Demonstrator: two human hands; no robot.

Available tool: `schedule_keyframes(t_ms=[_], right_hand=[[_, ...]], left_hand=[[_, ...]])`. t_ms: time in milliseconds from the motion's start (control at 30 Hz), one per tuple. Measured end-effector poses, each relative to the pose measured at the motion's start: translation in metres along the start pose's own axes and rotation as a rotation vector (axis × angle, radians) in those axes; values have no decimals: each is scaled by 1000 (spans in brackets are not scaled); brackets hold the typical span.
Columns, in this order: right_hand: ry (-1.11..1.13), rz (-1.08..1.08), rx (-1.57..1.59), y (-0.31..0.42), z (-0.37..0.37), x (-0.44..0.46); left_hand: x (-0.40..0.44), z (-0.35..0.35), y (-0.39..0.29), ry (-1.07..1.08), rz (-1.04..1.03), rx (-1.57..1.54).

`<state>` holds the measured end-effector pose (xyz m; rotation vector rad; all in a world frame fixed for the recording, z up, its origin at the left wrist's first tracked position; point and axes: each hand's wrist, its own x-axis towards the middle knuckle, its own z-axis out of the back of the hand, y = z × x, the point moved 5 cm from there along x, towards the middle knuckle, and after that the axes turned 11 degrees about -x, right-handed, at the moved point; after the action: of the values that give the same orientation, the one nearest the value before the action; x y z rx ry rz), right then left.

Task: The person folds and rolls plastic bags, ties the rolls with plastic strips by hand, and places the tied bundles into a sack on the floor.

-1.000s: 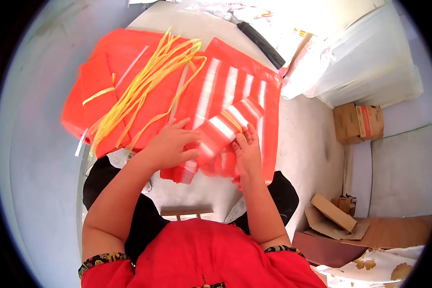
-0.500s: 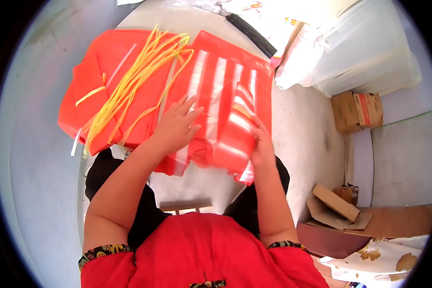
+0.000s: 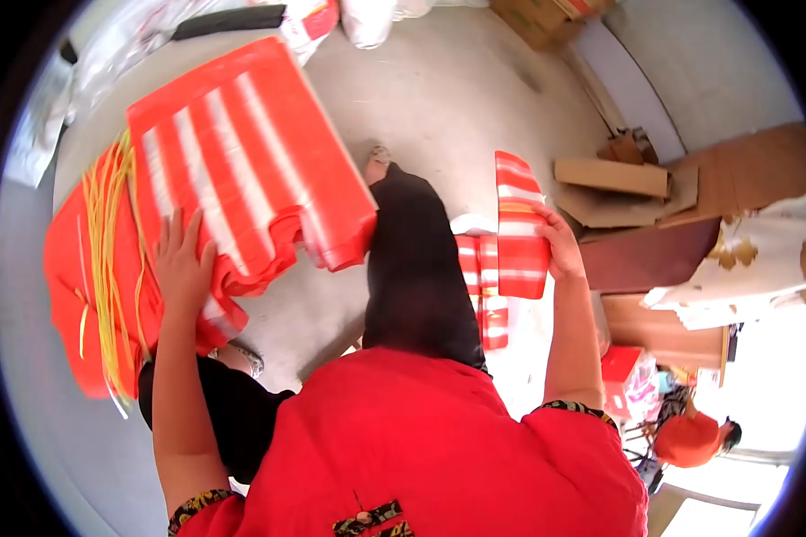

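A flat stack of red-and-white striped plastic bags (image 3: 258,148) lies at the left, its near edge uneven and cut out. My left hand (image 3: 184,267) rests on that edge with its fingers stretched out. To its left, long yellow plastic strips (image 3: 109,259) drape over a plain red plastic pile (image 3: 67,295). Out to the right, my right hand (image 3: 561,246) grips a folded bundle of striped plastic bags (image 3: 521,259), which has a yellow band around it. Right beside and partly behind that bundle sit similar striped bundles (image 3: 490,313).
Flattened cardboard (image 3: 609,192) lies on the right, near a brown board (image 3: 649,255) and a patterned cloth (image 3: 734,259). A black roll (image 3: 230,21) is at the top left. Another person in an orange top (image 3: 687,440) is at the far right.
My view and body have turned right. My right hand has carried the banded bundle from above the stack to the other bundles on the right. My left hand has come down onto the stack's edge.
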<state>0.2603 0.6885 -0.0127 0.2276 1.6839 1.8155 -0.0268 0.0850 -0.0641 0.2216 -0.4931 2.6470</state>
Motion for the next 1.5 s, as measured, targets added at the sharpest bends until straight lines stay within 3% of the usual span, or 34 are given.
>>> schedule_keyframes(t_ms=[67,167,233,300,367,433,600,700,800,900,1033,1067,1200,1300,1500], right_hand=[[-44,23,94,-33,28,-14],[65,132,391,-77,47,-35],[72,69,377,-113,42,-42],[75,-71,137,-174,42,-40],[44,-207,-304,-263,43,-31],[20,-184,-464,-325,25,-33],[-44,-40,-535,-301,-6,-37],[-81,-255,-106,-310,-7,-44],[-2,-284,-47,-306,-14,-42],[-151,22,-694,-305,-20,-35],[-293,-14,-1098,-246,-44,-60],[-231,-11,-1310,-238,-51,-66],[21,92,-1483,-280,-60,-92],[206,97,-1365,-304,-60,-107],[292,136,-1382,-311,-59,-111]], left_hand=[[0,2,-2,7,-5,28],[1,1,-1,14,-15,36],[2,2,-2,27,-15,49],[2,0,0,34,-14,65],[2,0,-1,29,-29,73],[1,3,-5,35,-14,75],[3,0,0,46,-43,81],[3,-2,2,46,-50,92],[3,-1,2,53,-30,118],[3,0,-4,77,6,132],[3,-1,-1,77,9,138],[3,-2,0,74,-1,135],[3,-4,2,71,7,159],[3,-5,3,74,17,167],[3,-4,4,70,7,172]])
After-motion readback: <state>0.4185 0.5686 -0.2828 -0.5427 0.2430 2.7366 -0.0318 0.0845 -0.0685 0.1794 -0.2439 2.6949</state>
